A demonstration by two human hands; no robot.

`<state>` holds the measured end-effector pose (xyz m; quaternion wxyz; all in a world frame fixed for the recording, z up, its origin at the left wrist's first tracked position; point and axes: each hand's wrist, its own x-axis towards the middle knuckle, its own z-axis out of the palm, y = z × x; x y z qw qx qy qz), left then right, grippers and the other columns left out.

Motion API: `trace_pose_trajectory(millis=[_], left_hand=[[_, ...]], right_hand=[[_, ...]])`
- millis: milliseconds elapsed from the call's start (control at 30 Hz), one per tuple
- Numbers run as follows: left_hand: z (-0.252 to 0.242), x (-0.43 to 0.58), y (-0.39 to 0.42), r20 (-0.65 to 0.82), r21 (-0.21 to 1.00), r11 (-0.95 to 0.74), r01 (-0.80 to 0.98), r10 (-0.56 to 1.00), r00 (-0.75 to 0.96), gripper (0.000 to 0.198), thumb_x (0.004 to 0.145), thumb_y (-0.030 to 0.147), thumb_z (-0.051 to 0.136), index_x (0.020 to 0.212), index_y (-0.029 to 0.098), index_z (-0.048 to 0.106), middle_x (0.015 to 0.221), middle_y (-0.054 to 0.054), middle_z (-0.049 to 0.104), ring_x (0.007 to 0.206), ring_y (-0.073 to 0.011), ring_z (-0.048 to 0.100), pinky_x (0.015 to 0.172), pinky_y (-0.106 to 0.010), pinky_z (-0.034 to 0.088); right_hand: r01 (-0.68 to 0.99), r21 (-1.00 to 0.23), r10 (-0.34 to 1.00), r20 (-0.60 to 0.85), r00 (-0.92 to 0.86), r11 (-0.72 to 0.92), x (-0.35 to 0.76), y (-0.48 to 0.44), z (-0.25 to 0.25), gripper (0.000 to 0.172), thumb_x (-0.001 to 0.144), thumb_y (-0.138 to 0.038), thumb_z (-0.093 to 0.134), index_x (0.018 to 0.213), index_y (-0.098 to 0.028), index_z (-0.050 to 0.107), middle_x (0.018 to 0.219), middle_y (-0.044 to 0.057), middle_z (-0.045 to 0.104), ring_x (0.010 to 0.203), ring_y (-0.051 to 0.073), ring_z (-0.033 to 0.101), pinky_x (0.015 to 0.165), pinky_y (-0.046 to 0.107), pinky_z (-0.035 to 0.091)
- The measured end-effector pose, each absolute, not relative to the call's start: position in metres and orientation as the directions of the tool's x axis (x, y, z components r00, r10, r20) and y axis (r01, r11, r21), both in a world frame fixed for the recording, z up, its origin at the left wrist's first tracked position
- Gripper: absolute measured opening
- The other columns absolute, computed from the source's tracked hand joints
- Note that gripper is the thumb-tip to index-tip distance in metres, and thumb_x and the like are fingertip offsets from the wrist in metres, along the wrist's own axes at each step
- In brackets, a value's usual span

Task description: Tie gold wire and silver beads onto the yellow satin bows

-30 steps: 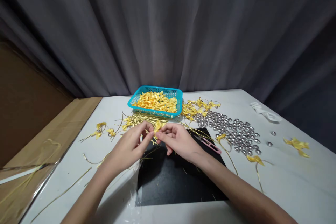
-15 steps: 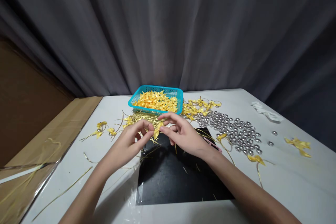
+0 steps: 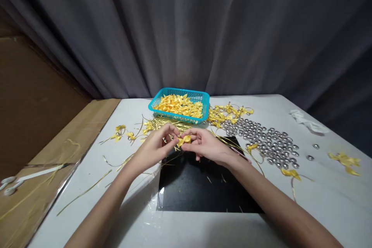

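Yellow ribbon bow held up over a white table

The bow is in the air between both hands, near the far edge of a black mat. The left hand pinches its left end between thumb and fingers; the right hand has thumb and fingertips closed on the other side, its remaining fingers curled beneath. Just beyond the hands lies a heap of gold cords, some trailing right over the mat. Behind that heap stands a turquoise plastic basket, holding many yellow ribbon pieces. A cluster of corded yellow bows touches the table just right of the basket, and next to it spreads a wide scatter of shiny silver beads. A pink handle shows beside the right wrist, mostly hidden by it. Farther right are a crumpled white wrapper and a loose yellow ribbon piece. Brown cardboard borders the table's left side; a grey curtain hangs behind everything.
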<state>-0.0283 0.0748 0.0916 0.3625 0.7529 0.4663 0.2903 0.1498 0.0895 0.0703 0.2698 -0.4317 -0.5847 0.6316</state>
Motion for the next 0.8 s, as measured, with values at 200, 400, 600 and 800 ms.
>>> trace_pose_trajectory(millis=[200,400,600,800], left_hand=[[0.091,-0.037,0.081,0.052,0.899,-0.178,0.401,0.951,0.303,0.011,0.080,0.025,0.056,0.086,0.018,0.050,0.077,0.001,0.052,0.067,-0.0104,0.048,0.055,-0.022,0.035],[0.089,-0.042,0.087,0.002,0.969,-0.075,0.237,0.955,0.297,0.016,0.075,0.024,0.062,0.083,0.017,0.050,0.075,0.002,0.052,0.069,-0.0100,0.049,0.061,-0.022,0.038],[0.093,-0.040,0.086,-0.002,0.984,-0.047,0.173,0.962,0.274,0.016,0.073,0.025,0.064,0.077,0.017,0.052,0.072,0.002,0.051,0.066,-0.0098,0.047,0.059,-0.022,0.036],[0.079,-0.035,0.091,-0.105,0.994,0.090,0.066,0.957,0.271,0.017,0.070,0.026,0.066,0.073,0.017,0.051,0.069,0.003,0.050,0.068,-0.0100,0.048,0.066,-0.022,0.035]], right_hand=[[0.570,-0.783,0.898,-0.035,-0.439,0.249,0.160,0.095,0.040,0.015,0.079,-0.021,0.058,0.091,-0.014,0.062,0.078,0.001,0.059,0.055,0.008,0.051,0.054,0.022,0.044],[0.672,-0.653,0.879,-0.020,-0.477,0.349,0.150,0.093,0.008,0.017,0.076,-0.021,0.064,0.092,-0.018,0.069,0.088,0.004,0.062,0.084,0.017,0.058,0.074,0.027,0.042],[0.716,-0.585,0.865,-0.050,-0.499,0.380,0.141,0.093,0.005,0.012,0.081,-0.016,0.057,0.084,-0.020,0.068,0.090,0.003,0.062,0.083,0.015,0.060,0.070,0.024,0.040],[0.739,-0.524,0.857,-0.032,-0.515,0.424,0.146,0.094,0.007,0.019,0.089,-0.019,0.043,0.093,-0.016,0.062,0.096,0.005,0.058,0.071,0.013,0.057,0.064,0.024,0.037]])
